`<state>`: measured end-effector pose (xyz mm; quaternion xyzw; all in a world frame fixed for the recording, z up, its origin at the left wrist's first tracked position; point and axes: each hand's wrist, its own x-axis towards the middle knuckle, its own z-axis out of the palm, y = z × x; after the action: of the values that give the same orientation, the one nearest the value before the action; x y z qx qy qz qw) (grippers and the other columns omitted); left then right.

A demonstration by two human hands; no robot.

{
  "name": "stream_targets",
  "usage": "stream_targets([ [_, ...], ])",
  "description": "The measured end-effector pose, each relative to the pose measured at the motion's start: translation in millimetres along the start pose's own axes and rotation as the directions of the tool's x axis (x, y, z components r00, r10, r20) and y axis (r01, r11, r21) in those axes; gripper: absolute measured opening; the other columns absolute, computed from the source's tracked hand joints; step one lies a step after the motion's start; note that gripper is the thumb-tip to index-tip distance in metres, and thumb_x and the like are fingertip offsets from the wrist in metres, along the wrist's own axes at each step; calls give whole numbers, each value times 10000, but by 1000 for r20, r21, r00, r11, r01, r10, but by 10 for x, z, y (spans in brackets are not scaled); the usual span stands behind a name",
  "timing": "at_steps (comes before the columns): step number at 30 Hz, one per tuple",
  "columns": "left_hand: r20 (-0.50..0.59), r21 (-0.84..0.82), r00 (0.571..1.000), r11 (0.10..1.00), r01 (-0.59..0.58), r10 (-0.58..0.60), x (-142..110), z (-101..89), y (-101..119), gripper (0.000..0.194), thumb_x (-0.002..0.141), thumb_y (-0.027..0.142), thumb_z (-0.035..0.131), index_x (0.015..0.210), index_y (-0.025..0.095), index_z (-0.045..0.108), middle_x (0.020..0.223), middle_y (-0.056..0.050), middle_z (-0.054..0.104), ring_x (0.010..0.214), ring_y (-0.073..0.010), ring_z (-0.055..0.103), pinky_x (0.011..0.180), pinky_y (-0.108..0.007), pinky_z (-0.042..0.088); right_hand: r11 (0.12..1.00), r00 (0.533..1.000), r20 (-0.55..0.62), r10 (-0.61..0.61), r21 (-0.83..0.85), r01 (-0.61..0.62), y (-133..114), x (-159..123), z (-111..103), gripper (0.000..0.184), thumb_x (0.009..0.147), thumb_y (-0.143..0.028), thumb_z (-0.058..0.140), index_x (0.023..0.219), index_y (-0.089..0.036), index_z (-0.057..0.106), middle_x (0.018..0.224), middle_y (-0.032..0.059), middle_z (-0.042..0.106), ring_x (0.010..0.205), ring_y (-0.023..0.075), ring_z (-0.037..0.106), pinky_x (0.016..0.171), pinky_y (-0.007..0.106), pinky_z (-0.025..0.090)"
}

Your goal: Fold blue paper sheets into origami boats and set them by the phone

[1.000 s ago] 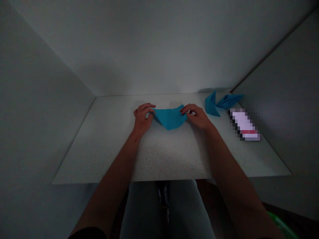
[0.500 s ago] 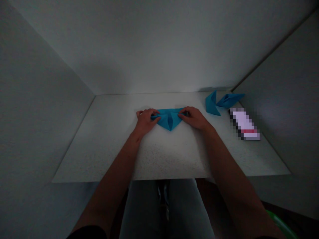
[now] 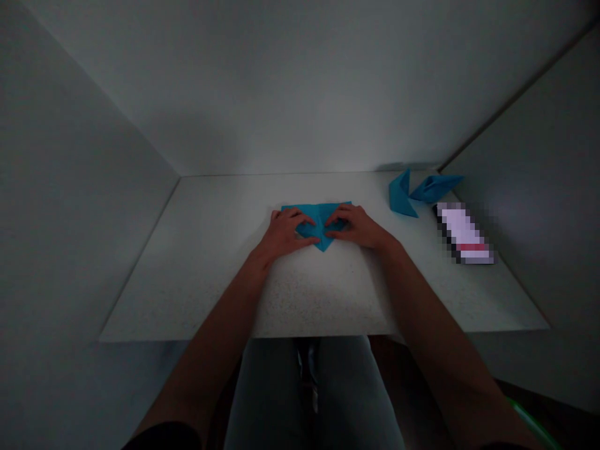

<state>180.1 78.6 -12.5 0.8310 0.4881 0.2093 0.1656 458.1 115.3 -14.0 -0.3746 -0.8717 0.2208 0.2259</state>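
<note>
A folded sheet of blue paper point(image 3: 317, 215) lies flat on the white table point(image 3: 197, 262), its point toward me. My left hand point(image 3: 285, 232) rests on its left half with fingers stretched flat, pressing it down. My right hand point(image 3: 355, 226) lies on its right half the same way, fingertips near the middle crease. Both hands cover much of the sheet.
Two folded blue paper shapes point(image 3: 402, 195) point(image 3: 435, 185) stand at the back right of the table. A pixelated flat object point(image 3: 464, 234) lies beside them near the right wall. Walls close the table on the left, back and right. My knees show below the front edge.
Both hands have moved inward from the sheet's outer corners to its middle. The side flaps are folded in and the paper now lies flatter and narrower under my fingers.
</note>
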Motion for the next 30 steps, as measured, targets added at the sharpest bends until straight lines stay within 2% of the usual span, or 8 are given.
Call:
stream_targets([
  [7, -73, 14, 996, 999, 48, -46, 23, 15, -37, 359, 957, 492, 773, 1274, 326, 771, 1366, -73, 699, 1327, -323, 586, 1165, -514, 379, 999, 1000, 8, 4, -38, -3, -115, -73, -8, 644, 694, -632, 984, 1255, -373, 806, 1361, 96, 682, 1280, 384, 629, 1133, 613, 429],
  [12, -29, -3, 999, 1000, -15, 15, -18, 19, -56, 656, 867, 612, 840, 1446, 344, 691, 1559, -74, 627, 1464, -350, 518, 1273, -551, 277, 996, 997, 3, -80, 46, 80, -127, 5, 10, 388, 875, -616, 850, 1134, -327, 839, 1285, 89, 749, 1199, 320, 694, 1090, 541, 502],
  [15, 12, -15, 999, 999, -51, 51, -36, 0, -63, 795, 797, 647, 888, 1494, 337, 663, 1605, -87, 591, 1496, -364, 498, 1292, -548, 270, 989, 992, -1, -122, 87, 122, -127, 49, 7, 334, 920, -607, 806, 1073, -314, 850, 1212, 87, 787, 1127, 302, 726, 1044, 505, 542],
  [20, 28, -19, 999, 999, -46, 46, -32, -42, -59, 805, 772, 608, 913, 1487, 325, 673, 1583, -95, 614, 1471, -361, 529, 1270, -542, 320, 991, 994, -37, -107, 74, 109, -199, 58, -4, 276, 1018, -543, 702, 1037, -305, 842, 1108, 68, 803, 1048, 268, 748, 983, 435, 562],
  [23, -7, -71, 999, 996, -53, 53, 2, -43, -45, 544, 905, 519, 813, 1407, 329, 725, 1497, -68, 687, 1411, -323, 587, 1233, -525, 372, 998, 996, -78, -53, 27, 55, -240, 58, 9, 342, 1080, -522, 589, 1022, -281, 824, 1047, 74, 793, 994, 260, 737, 944, 417, 556],
  [25, -30, -158, 999, 986, -47, 43, 38, -31, -35, 300, 1016, 461, 674, 1249, 314, 791, 1310, -51, 775, 1259, -277, 675, 1157, -483, 449, 999, 993, -110, -32, 19, 34, -254, 60, 19, 390, 1087, -557, 552, 1012, -270, 806, 1017, 80, 786, 969, 264, 725, 930, 421, 550],
  [28, -103, -328, 994, 945, 6, -42, 88, -9, -28, 339, 1072, 490, 548, 1019, 268, 798, 989, -41, 784, 940, -223, 707, 926, -386, 543, 1000, 987, -161, -10, 21, 13, -266, 61, 14, 439, 1046, -653, 578, 1042, -265, 783, 1013, 87, 780, 951, 271, 708, 927, 427, 542],
  [30, -184, -438, 971, 897, 55, -150, 108, -5, -32, 410, 1065, 572, 529, 966, 253, 767, 874, -33, 728, 817, -204, 658, 783, -343, 530, 1000, 983, -186, 16, 26, -11, -275, 57, -4, 468, 996, -699, 632, 1055, -257, 774, 1011, 91, 779, 932, 273, 704, 910, 423, 539],
])
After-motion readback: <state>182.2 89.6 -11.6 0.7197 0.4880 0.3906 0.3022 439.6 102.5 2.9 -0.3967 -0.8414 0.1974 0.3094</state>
